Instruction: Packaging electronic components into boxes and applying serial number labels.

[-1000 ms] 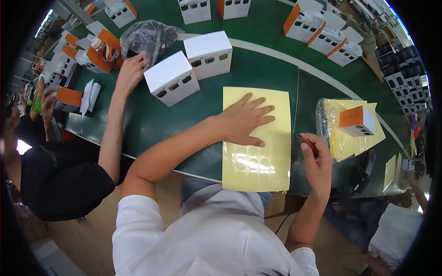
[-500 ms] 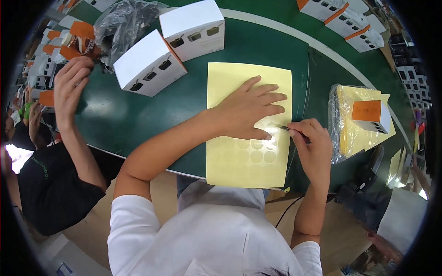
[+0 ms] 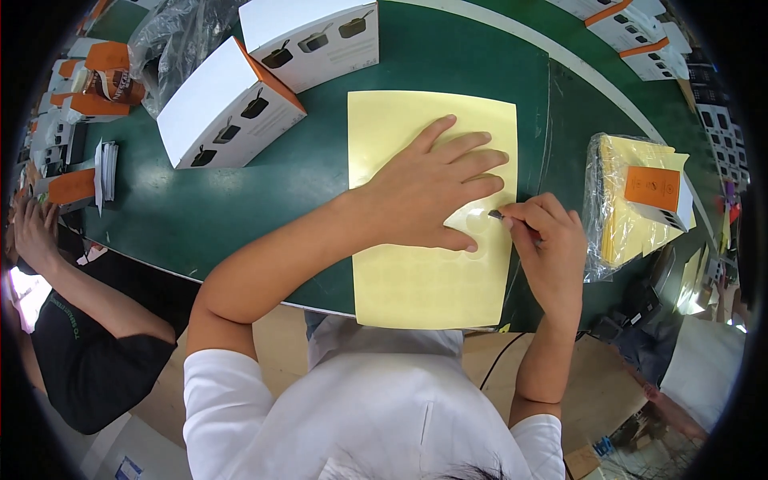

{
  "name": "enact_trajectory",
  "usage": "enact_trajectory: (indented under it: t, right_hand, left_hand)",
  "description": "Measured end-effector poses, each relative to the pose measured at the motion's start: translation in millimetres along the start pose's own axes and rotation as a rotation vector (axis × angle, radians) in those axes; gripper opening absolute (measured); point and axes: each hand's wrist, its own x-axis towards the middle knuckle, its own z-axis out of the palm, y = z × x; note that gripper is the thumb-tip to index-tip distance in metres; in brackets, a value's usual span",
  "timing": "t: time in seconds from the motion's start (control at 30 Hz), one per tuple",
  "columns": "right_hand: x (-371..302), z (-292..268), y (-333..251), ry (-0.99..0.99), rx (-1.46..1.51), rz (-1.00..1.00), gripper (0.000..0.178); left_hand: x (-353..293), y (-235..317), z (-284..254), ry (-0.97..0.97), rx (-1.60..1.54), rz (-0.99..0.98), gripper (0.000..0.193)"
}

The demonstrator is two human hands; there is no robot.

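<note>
Yellow sheet (image 3: 432, 292): flat on green table (image 3: 304, 176), directly beneath left fingers, long sides running away from the body. Left hand (image 3: 424, 192): palm down, fingers fanned wide, nothing gripped; tips pointing away and to the right, thumb well apart from forefinger. Bright glare on the glossy surface in the gap between those two. Faint round outlines (image 3: 478, 250) in the sheet, close by left thumb tip.

Right hand (image 3: 554, 244): thumb and forefinger pinched on a small dark-tipped tool (image 3: 496, 214), remaining fingers curled in, most of the handle hidden. Tip pointing left, over the right part of the sheet, just beside that same gap. Actual contact with the surface: cannot tell.

Right of right fingers: plastic-wrapped yellow stack (image 3: 612, 216), small orange-and-white box (image 3: 652, 186) on top. Up and left of left fingers: two white boxes (image 3: 232, 116), side by side, dark device pictures on their sides; beyond these, crumpled clear bag (image 3: 180, 52). Farther left, well apart from left fingers: brown-labelled bottle (image 3: 112, 84) among orange-and-white cartons, white leaflets (image 3: 106, 172) on edge, co-worker's hand (image 3: 36, 232) beside an orange flap.
</note>
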Motion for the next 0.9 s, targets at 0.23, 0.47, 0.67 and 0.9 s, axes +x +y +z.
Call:
enact_trajectory:
  t: [0.23,0.47,0.67,0.9]
  right_hand:
    - [-2,2,-3,0.0,-0.009,0.031,0.008]
    - [-1,9,-15,0.097,-0.143,0.003,0.017]
    - [-2,11,-11,0.061,-0.084,0.069,0.021]
    - [-10,5,-4,0.091,0.201,0.188,0.02]
  left_hand:
    - [0,0,1,0.008,0.004,0.004,0.07]
    - [-1,1,2,0.003,0.004,0.0,0.07]
    - [-1,1,2,0.007,0.012,0.006,0.071]
    - [0,0,-1,-0.035,0.05,0.004,0.075]
